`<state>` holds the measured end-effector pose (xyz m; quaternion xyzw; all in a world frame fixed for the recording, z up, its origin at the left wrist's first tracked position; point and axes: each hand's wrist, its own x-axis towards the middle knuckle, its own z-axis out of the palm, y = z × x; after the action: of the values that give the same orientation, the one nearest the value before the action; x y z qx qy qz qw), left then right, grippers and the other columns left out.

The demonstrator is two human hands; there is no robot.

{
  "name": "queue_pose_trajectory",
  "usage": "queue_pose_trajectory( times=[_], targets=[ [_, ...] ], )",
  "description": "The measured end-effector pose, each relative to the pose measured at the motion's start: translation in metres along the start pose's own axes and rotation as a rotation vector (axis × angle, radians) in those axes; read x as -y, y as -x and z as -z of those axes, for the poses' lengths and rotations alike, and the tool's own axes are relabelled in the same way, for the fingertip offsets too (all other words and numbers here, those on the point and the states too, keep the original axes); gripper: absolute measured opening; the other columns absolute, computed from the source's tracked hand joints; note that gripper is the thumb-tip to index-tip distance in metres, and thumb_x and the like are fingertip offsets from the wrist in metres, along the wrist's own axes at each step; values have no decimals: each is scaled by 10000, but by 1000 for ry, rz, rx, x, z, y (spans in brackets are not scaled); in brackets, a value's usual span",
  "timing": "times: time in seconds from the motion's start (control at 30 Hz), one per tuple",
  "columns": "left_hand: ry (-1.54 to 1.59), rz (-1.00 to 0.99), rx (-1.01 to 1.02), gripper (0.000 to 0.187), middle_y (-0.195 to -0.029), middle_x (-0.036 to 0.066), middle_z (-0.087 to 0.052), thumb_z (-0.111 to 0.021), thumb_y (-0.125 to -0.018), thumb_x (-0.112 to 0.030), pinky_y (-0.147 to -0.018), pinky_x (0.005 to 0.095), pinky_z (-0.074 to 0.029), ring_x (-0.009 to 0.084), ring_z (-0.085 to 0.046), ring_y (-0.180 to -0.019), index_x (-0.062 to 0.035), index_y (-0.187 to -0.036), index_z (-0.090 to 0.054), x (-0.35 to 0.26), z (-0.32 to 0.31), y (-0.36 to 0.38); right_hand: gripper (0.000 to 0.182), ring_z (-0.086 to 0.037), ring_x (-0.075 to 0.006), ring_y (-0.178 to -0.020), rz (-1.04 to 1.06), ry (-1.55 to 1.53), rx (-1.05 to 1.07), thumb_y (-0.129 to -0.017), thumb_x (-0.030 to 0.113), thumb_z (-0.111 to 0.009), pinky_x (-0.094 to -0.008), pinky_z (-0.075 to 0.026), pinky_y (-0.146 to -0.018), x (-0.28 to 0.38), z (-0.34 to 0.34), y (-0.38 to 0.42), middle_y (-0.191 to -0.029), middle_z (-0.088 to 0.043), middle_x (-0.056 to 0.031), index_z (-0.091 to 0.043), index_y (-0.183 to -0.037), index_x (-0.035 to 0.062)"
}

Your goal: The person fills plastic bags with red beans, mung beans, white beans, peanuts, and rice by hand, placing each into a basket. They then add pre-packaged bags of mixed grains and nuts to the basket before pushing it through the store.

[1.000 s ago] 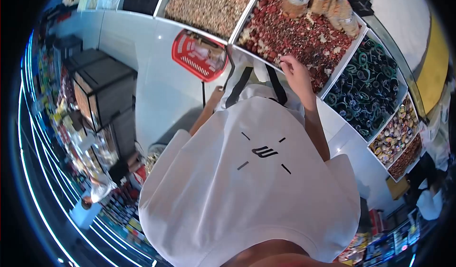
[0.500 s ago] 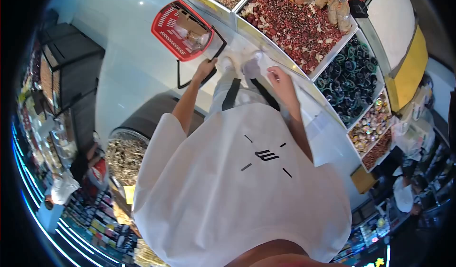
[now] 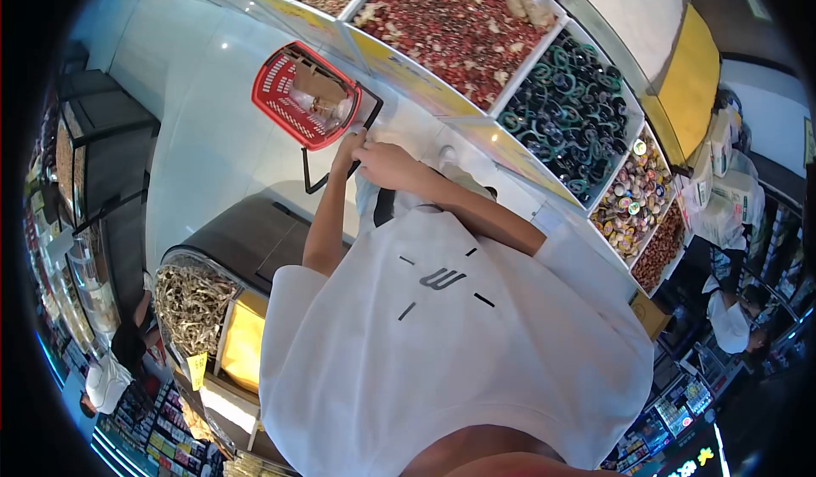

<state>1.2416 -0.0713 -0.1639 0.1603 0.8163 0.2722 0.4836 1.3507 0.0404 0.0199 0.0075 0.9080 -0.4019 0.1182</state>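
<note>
A red plastic basket (image 3: pixel 270 110) with black handles hangs at the upper left of the view, with brown and clear packages (image 3: pixel 321 99) inside. My left hand (image 3: pixel 348 147) is closed around its black handle (image 3: pixel 371 107). Right beside it, my right hand (image 3: pixel 382 163) reaches across my body, its fingers against the left hand at the handle. Its fingertips are partly hidden, so whether they hold anything is unclear.
Bins of red dried goods (image 3: pixel 450 39), dark green-banded items (image 3: pixel 565 107) and wrapped pieces (image 3: pixel 633 192) line the right. A round bin of dried strips (image 3: pixel 191 303) stands at lower left. People (image 3: pixel 106 383) are at both far sides.
My right hand has moved left from beside the bins to meet my left hand at the handle. The view has shifted, and the basket appears slightly lower and further left.
</note>
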Motion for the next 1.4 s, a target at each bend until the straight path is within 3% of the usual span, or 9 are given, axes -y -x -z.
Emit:
queue_pose_trajectory(
  times=[0.07, 0.33, 0.4, 0.63, 0.73, 0.9, 1.13, 1.2, 1.4],
  targets=[
    [-61, -310, -181, 495, -859, 352, -538, -301, -885, -371, -775, 466, -400, 447, -535, -888, 52, -856, -556, 0, -34, 2, 230, -567, -328, -816, 41, -23, -34, -772, 186, -512, -429, -453, -706, -18, 8, 24, -850, -577, -166, -528, -952, 45],
    [-58, -161, -109, 404, -872, 294, -574, -348, -875, -324, -703, 448, -433, 426, -552, -869, 12, -849, -570, -20, -93, 34, 368, -490, -371, -986, -19, -14, -15, -726, 188, -618, -439, -430, -803, -60, -22, 98, -1043, -508, -184, -490, -1033, 32],
    [-201, -570, -27, 331, -883, 235, -612, -426, -841, -290, -682, 381, -448, 349, -594, -830, -11, -877, -600, -6, -102, 34, 407, -450, -382, -1048, 10, -8, -40, -715, 197, -637, -457, -421, -811, -57, -28, 101, -1088, -487, -196, -474, -1043, 19],
    [701, 213, 186, 287, -847, 62, -622, -531, -781, -240, -659, 278, -471, 142, -585, -705, -8, -929, -612, -7, -86, 57, 326, -501, -324, -969, -32, 37, 169, -755, 298, -612, -414, -381, -857, -59, -45, 81, -982, -557, -158, -547, -967, 60],
    [515, 220, 84, 294, -820, 79, -632, -534, -769, -269, -632, 333, -487, 160, -598, -635, 0, -848, -619, 32, -77, 34, 350, -567, -304, -904, -88, 250, 416, -795, 341, -561, -517, -346, -826, -54, -50, 65, -897, -607, -151, -529, -980, 45],
    [63, 84, -372, 296, -708, 225, -604, -518, -723, -241, -579, 414, -498, 333, -610, -615, 39, -760, -608, 128, -103, -45, 278, -599, -303, -726, -372, -117, 553, -814, 268, -555, -403, -444, -689, -56, -55, 24, -735, -614, -149, -545, -954, 28],
    [89, 37, -402, 215, -823, 171, -625, -545, -756, -243, -707, 428, -484, 328, -611, -771, -91, -889, -619, 215, -131, -192, 219, -554, -254, -618, -601, -265, 428, -834, 170, -540, -334, -437, -555, -103, -96, -19, -691, -568, -129, -541, -1015, 47],
    [141, 253, -189, 227, -830, 186, -612, -545, -769, -232, -740, 436, -478, 339, -601, -833, -85, -932, -603, 230, -135, -237, 220, -551, -226, -635, -796, -360, 408, -846, 169, -537, -316, -436, -556, -111, -101, -36, -707, -562, -128, -539, -1030, 48],
    [-33, 233, -437, 202, -883, 108, -645, -442, -817, -139, -712, 399, -502, 312, -622, -839, -80, -930, -599, 240, -175, -323, 232, -578, -188, -765, -1008, -381, 549, -869, 139, -505, -277, -444, -603, -145, -129, -58, -784, -586, -98, -515, -1081, 45]
  ],
)
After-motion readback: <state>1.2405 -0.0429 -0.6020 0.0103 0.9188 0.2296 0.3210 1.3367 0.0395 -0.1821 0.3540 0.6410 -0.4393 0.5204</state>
